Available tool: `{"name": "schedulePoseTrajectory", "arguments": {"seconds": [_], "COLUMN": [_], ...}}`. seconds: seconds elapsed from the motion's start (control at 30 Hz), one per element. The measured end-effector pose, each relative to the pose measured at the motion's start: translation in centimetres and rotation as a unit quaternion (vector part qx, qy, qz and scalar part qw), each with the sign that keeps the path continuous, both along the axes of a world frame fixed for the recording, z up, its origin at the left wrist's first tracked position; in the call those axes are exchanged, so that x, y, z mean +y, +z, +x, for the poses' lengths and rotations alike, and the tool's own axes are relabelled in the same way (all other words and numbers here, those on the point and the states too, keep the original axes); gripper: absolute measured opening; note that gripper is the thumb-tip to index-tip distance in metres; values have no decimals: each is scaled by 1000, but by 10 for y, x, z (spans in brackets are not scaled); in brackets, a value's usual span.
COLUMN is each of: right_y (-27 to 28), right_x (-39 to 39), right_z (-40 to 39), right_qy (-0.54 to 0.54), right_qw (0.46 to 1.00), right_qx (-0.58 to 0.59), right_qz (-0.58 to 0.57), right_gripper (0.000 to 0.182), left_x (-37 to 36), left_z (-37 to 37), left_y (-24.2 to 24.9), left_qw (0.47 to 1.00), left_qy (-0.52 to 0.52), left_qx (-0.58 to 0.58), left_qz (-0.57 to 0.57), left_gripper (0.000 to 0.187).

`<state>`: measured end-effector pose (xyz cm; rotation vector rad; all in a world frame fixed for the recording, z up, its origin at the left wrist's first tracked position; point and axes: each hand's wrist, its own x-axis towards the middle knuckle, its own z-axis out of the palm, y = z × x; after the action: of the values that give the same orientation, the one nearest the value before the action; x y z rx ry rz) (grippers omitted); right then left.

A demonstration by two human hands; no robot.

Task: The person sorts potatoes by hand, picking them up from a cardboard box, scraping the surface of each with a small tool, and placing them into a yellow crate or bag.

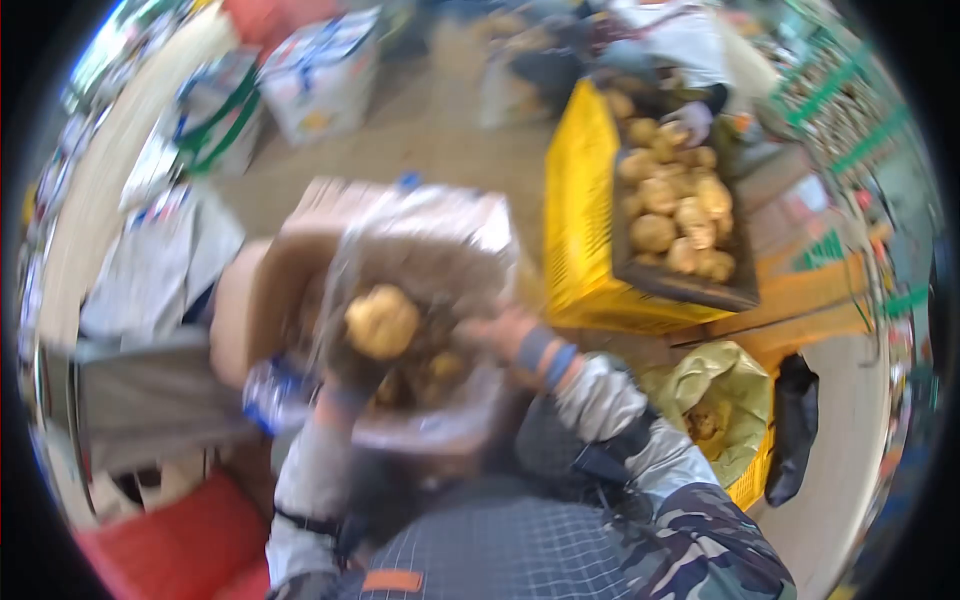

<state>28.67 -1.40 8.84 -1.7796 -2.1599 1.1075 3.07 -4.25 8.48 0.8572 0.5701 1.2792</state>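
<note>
A pale yellow, lumpy round piece [381,321] rests in my left hand [355,368], which wears a dark glove and is over an open cardboard box [300,215] lined with clear plastic. Smaller yellowish pieces [445,366] lie among dark material inside the box. My right hand [497,332] reaches over the box's right side, with blue-grey bands at the wrist. Motion blurs its fingers, and I cannot make out whether it holds anything.
A yellow crate [580,215] of similar lumpy pieces stands right of the box, with a person's gloved hand [692,122] at its far end. An open greenish bag [742,380] sits nearer me. White bags [322,82] stand at the back left; a red cushion [180,540] is at lower left.
</note>
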Motion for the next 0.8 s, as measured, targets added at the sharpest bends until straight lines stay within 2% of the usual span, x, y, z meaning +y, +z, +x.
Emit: {"name": "schedulePoseTrajectory", "arguments": {"seconds": [0.03,0.07,0.17,0.27,0.33,0.37,0.4,0.43,0.47,0.53,0.57,0.63,0.73,0.77,0.8], "right_y": [-7,38,22,22,7,-28,-31,-21,-5,32,43,46,41,41,36], "right_x": [-2,-4,-5,-9,-11,-9,-8,-7,-1,0,0,1,5,6,8], "right_z": [-5,-9,-13,-32,-39,-37,-37,-42,-38,-41,-42,-43,-42,-41,-40], "right_qy": [-66,-116,-99,-82,-58,-67,-89,-113,-151,-178,-174,-149,-114,-118,-103], "right_qw": [997,991,952,906,956,969,969,967,931,844,834,832,860,870,897], "right_qx": [38,61,284,410,272,165,181,197,331,471,491,504,482,468,428], "right_qz": [-10,-25,-61,-57,87,171,140,110,-35,-182,-185,-175,-124,-104,-53], "right_gripper": [57,51,48,52,62,65,67,68,68,63,58,49,40,40,41], "left_x": [0,2,1,1,3,4,3,2,2,12,11,8,13,12,13], "left_z": [2,-5,-2,-10,-16,-19,-21,-23,-25,-28,-26,-15,1,0,-2], "left_y": [0,-3,-4,-4,-17,-26,-19,-13,-7,5,12,22,1,-4,-6], "left_qw": [991,952,957,976,985,986,991,975,941,964,978,994,994,983,983], "left_qy": [-27,-67,1,-39,-58,-68,-52,-20,27,-15,-18,-23,-45,-53,-59], "left_qx": [-118,-229,-213,-149,-47,5,107,220,318,262,204,88,-52,-110,-109], "left_qz": [-54,-194,-198,-155,-153,-153,-59,34,115,-38,-47,-66,-84,-136,-133], "left_gripper": [63,65,56,52,52,51,51,51,51,62,63,64,56,56,58]}}
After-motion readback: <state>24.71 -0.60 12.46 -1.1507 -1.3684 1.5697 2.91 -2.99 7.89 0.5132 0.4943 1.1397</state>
